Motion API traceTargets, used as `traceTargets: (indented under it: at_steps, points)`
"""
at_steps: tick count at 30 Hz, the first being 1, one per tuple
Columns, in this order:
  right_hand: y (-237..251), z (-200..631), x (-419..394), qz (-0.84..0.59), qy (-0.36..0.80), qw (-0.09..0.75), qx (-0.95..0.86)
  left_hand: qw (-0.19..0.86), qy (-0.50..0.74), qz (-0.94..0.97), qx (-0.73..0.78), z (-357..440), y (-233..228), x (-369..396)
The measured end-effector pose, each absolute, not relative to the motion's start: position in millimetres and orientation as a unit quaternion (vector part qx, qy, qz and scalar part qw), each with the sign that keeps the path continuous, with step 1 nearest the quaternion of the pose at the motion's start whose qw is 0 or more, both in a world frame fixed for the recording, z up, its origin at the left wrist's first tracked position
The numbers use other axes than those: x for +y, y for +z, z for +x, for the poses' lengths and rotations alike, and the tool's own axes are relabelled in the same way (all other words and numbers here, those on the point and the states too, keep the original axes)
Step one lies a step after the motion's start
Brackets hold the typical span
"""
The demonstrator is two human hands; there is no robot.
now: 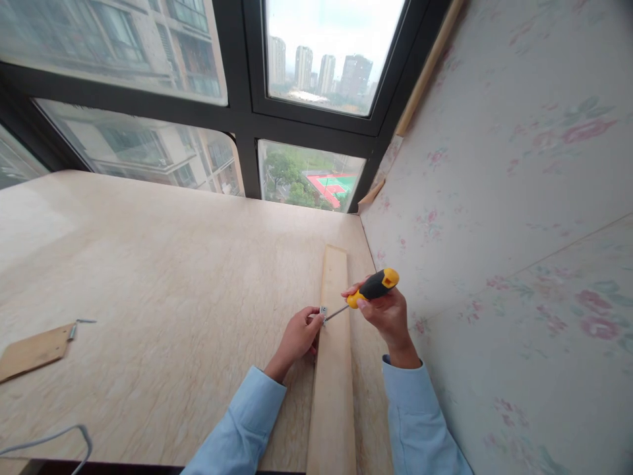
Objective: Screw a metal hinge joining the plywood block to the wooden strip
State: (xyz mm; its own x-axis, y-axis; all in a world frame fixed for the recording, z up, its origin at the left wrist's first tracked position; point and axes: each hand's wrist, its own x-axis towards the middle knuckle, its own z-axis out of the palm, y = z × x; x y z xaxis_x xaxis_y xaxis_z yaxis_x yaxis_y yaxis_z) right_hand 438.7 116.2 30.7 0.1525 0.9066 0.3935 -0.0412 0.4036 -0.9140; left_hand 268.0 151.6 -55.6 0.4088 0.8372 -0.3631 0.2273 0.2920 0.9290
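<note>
A long pale wooden slat lies on the marble-look counter, running away from me beside the right wall. My right hand grips a yellow-and-black screwdriver, its shaft angled down-left to a small metal bracket at the slat's left edge. My left hand pinches that bracket and rests against the slat's side. Both forearms wear light blue sleeves.
A flat wooden piece with a small metal hinge and a loose screw lies at the counter's left. A grey cable loops at the front left edge. Floral wallpaper rises on the right; dark-framed windows stand behind.
</note>
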Motion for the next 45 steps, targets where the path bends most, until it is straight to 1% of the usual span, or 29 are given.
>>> traceTargets:
  at_steps: [7, 15, 22, 38, 43, 45]
  points:
    - [26, 440, 118, -0.414, 0.375, 0.631, -0.539, 0.634, 0.238, 0.55, 0.488, 267, -53, 150]
    - [27, 440, 118, -0.389, 0.381, 0.648, -0.533, 0.63, 0.238, 0.549, 0.495, 268, -55, 151]
    - [24, 440, 118, -0.415, 0.384, 0.625, -0.537, 0.628, 0.244, 0.551, 0.493, 268, -55, 149]
    - [19, 447, 121, -0.444, 0.355, 0.618, -0.544, 0.622, 0.247, 0.559, 0.49, 268, -51, 149]
    - [14, 447, 122, -0.493, 0.296, 0.611, -0.544, 0.623, 0.244, 0.557, 0.493, 267, -51, 149]
    - [14, 445, 121, -0.489, 0.298, 0.595, -0.564, 0.622, 0.244, 0.558, 0.493, 267, -52, 149]
